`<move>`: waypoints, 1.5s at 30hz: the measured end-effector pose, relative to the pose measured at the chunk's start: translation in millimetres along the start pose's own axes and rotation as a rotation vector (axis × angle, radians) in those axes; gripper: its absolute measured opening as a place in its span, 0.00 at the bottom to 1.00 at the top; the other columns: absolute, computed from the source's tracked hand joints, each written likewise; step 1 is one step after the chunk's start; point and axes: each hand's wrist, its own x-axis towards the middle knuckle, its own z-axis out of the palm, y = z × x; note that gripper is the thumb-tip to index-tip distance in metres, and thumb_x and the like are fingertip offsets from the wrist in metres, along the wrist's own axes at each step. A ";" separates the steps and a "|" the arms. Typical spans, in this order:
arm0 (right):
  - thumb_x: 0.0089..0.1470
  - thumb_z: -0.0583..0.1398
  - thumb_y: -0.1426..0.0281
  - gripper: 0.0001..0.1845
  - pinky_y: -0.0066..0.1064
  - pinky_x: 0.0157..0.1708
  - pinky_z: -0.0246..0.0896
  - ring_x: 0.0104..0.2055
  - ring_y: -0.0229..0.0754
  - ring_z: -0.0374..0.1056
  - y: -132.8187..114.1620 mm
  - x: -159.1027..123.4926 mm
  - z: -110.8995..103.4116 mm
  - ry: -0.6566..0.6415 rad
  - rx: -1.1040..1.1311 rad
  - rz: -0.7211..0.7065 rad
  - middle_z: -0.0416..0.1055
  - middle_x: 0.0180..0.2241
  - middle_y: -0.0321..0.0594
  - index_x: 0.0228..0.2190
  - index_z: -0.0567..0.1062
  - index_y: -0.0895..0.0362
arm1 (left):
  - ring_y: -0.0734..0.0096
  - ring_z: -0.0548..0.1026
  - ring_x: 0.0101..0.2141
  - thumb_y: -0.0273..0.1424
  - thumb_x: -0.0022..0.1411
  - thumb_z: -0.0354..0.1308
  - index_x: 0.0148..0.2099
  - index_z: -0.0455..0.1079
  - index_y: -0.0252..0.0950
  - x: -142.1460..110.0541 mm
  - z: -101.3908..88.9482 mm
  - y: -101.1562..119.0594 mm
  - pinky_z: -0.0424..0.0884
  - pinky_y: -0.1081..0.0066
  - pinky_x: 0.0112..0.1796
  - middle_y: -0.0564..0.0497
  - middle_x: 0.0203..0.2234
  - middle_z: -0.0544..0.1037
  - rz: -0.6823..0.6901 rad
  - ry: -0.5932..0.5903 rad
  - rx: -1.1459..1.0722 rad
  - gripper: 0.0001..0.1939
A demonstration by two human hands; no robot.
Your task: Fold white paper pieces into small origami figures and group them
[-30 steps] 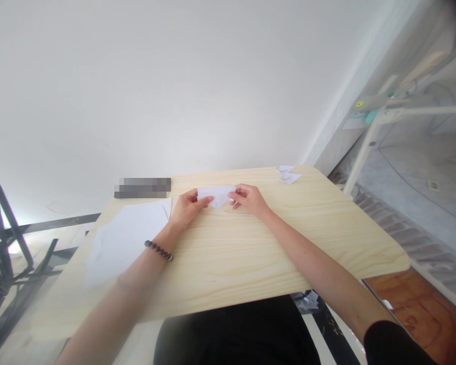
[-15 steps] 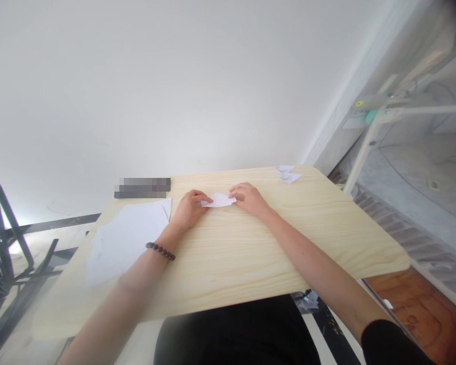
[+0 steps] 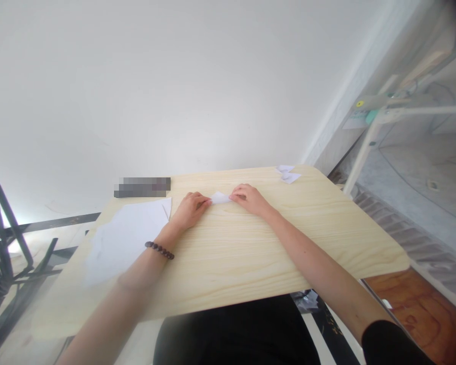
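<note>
A small piece of folded white paper (image 3: 221, 197) lies near the middle of the table, its upper edge rising to a low peak. My left hand (image 3: 193, 208) pinches its left end between thumb and fingers. On the opposite end, my right hand (image 3: 249, 197) has its thumb and fingertips closed on the paper. Both ends of the piece are hidden under my fingers. A dark beaded bracelet (image 3: 159, 250) circles my left wrist.
White paper sheets (image 3: 131, 233) spread over the left of the wooden table (image 3: 251, 263), with a blurred-out dark item (image 3: 142, 187) behind them. Folded paper pieces (image 3: 289, 175) sit at the far right corner. A wall rises behind; a dark chair (image 3: 3, 238) stands at left.
The paper was held up with its lower edge pointing down; now it lies lower and flatter, peak upward. My fingers have shifted from its face to its two ends.
</note>
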 end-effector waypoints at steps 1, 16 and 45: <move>0.51 0.54 0.67 0.11 0.28 0.35 0.56 0.33 0.36 0.62 -0.8 0.0 0.3 -0.007 0.030 0.016 0.70 0.31 0.39 0.27 0.75 0.57 | 0.66 0.67 0.33 0.39 0.60 0.43 0.40 0.71 0.38 0.3 -0.6 0.6 0.62 0.67 0.37 0.47 0.29 0.72 -0.001 -0.005 0.000 0.18; 0.47 0.56 0.63 0.14 0.27 0.30 0.55 0.29 0.35 0.61 -5.0 -0.4 0.2 -0.115 0.072 0.115 0.70 0.29 0.38 0.35 0.74 0.55 | 0.65 0.67 0.30 0.40 0.58 0.44 0.40 0.73 0.40 1.0 -2.3 3.2 0.61 0.69 0.33 0.49 0.25 0.73 -0.033 0.003 0.024 0.18; 0.47 0.56 0.70 0.09 0.25 0.30 0.53 0.27 0.32 0.59 -5.2 2.5 3.8 -0.067 0.061 0.132 0.66 0.27 0.37 0.31 0.74 0.57 | 0.61 0.68 0.34 0.41 0.53 0.50 0.33 0.74 0.41 2.5 -1.4 2.4 0.61 0.66 0.36 0.49 0.28 0.75 -0.118 0.032 -0.022 0.14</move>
